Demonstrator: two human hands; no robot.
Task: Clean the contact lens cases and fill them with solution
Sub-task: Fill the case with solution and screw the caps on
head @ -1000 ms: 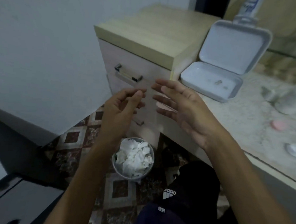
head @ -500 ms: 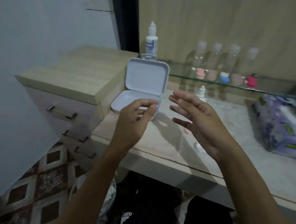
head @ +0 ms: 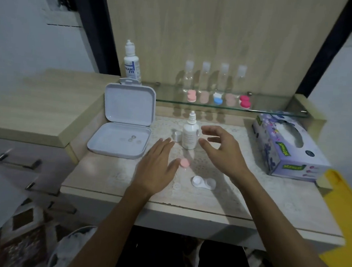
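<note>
both your hands hover open and empty, white lens case uncapped, solution bottle untouched, so filling's ahead.

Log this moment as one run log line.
hands: left hand open, right hand open | reaching: small solution bottle | white lens case uncapped
</note>
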